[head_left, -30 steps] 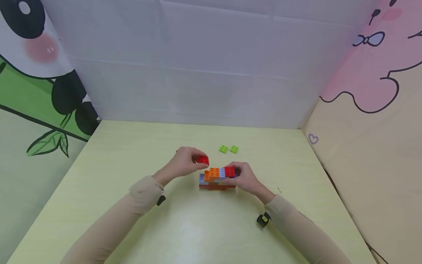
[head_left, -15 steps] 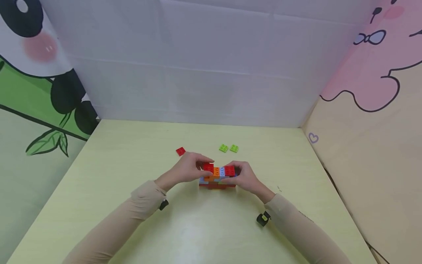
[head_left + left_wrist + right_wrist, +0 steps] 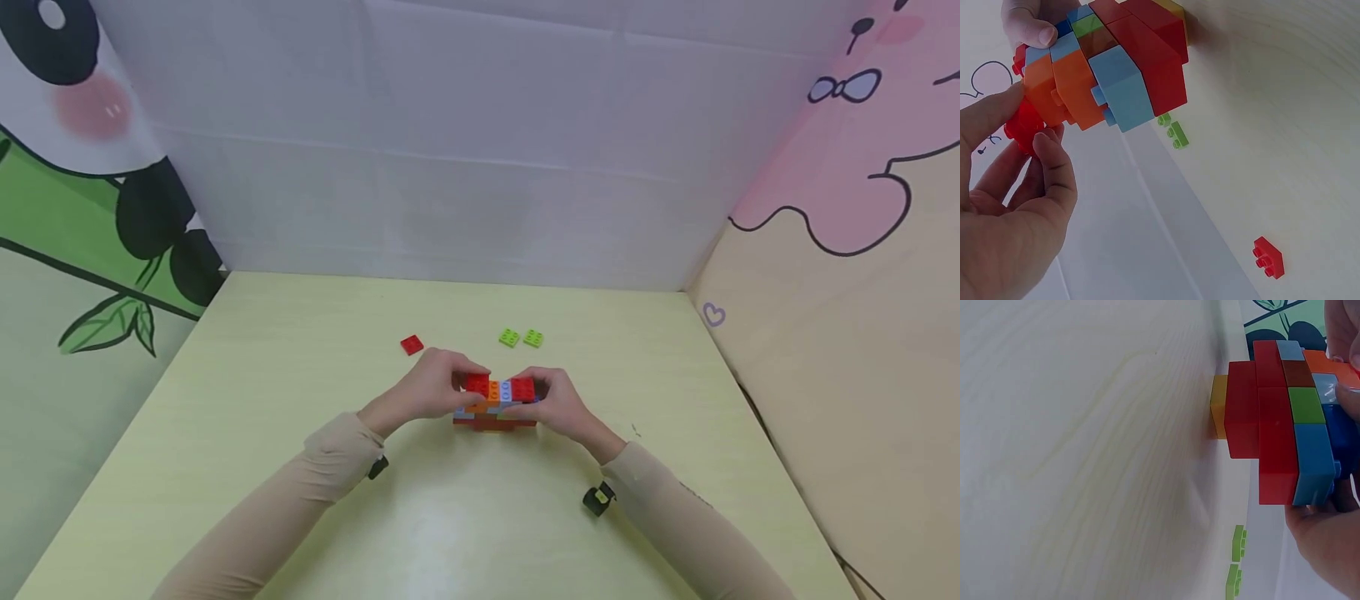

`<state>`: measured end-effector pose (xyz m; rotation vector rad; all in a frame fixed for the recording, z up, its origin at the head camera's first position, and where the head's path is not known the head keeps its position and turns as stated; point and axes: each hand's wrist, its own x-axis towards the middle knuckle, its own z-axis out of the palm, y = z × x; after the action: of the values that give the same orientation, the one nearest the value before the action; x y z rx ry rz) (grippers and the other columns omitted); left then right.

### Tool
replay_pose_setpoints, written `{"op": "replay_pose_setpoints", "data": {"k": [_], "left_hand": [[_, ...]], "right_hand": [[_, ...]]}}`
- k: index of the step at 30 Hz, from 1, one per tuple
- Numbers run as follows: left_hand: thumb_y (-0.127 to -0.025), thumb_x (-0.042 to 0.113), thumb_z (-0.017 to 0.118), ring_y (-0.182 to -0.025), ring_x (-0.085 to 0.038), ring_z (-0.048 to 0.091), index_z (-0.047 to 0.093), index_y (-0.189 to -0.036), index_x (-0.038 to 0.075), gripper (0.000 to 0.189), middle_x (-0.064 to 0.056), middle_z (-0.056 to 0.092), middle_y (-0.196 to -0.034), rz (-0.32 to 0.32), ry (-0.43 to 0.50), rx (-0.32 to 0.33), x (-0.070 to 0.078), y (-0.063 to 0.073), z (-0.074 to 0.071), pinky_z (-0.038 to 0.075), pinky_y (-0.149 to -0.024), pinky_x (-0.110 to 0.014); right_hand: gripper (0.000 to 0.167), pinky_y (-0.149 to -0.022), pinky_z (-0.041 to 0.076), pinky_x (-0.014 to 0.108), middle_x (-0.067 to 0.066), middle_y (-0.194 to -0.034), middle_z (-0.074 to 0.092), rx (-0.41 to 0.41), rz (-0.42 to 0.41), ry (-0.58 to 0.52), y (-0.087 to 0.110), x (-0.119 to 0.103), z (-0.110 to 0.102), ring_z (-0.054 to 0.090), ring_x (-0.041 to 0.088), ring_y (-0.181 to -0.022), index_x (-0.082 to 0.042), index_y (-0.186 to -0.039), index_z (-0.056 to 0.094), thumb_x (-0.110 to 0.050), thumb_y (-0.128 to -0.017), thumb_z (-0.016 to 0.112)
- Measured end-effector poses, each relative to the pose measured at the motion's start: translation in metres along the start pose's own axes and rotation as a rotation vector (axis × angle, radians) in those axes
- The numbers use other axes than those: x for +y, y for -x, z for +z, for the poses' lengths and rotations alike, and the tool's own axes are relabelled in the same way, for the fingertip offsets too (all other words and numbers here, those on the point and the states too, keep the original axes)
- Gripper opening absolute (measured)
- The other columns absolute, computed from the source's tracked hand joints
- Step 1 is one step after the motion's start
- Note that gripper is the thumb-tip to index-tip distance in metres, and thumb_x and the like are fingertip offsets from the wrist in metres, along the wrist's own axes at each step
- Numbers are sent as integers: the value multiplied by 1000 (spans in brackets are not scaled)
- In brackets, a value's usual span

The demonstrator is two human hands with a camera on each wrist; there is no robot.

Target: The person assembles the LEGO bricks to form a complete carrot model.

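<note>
A stacked structure of toy building bricks (image 3: 495, 422) stands on the table, with red, orange, light blue, green and brown bricks in its layers. At its bottom sits a yellow brick (image 3: 1218, 406). My left hand (image 3: 435, 385) pinches a red brick (image 3: 1024, 125) between thumb and fingers, right against the studs of the orange bricks (image 3: 1063, 90). My right hand (image 3: 558, 404) grips the structure's right end, fingers behind and thumb in front, beside another red brick (image 3: 522, 389) on top. Fingers partly cover both upper ends of the structure.
Behind the structure lie two flat lime green bricks, a left one (image 3: 509, 337) and a right one (image 3: 533, 338). A flat red brick (image 3: 412, 344) lies behind my left hand. A pale wall (image 3: 450, 208) closes off the table's (image 3: 315, 308) back edge.
My left hand has moved right and brought its red brick from beside the structure down onto the left part of its top. The flat red brick behind has come into view. My right hand stays put.
</note>
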<state>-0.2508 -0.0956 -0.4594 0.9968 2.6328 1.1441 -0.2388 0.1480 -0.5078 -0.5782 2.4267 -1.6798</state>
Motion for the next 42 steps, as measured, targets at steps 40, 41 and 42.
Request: {"op": "replay_pose_setpoints", "data": {"k": [40, 41, 42], "left_hand": [[-71, 22, 86, -88, -12, 54, 76, -104, 12, 36, 8, 67, -90, -136, -50, -19, 16, -9, -1, 48, -67, -24], [-71, 22, 86, -87, -12, 54, 76, -104, 12, 35, 8, 67, -90, -139, -43, -19, 16, -9, -1, 48, -67, -24], [-71, 21, 86, -87, -12, 55, 76, -104, 12, 35, 8, 67, -90, -141, -33, -19, 15, -10, 0, 49, -66, -24]], "right_hand": [[32, -77, 52, 34, 5, -99, 66, 5, -5, 1, 2, -3, -4, 62, 24, -88, -6, -104, 68, -10, -75, 82], [32, -77, 52, 34, 5, -99, 67, 4, -6, -1, 2, -3, -4, 62, 24, -88, -6, -104, 68, -11, -75, 82], [33, -77, 52, 34, 5, -99, 67, 3, -6, -2, 3, -3, -4, 62, 24, -88, -6, -104, 68, -11, -75, 82]]}}
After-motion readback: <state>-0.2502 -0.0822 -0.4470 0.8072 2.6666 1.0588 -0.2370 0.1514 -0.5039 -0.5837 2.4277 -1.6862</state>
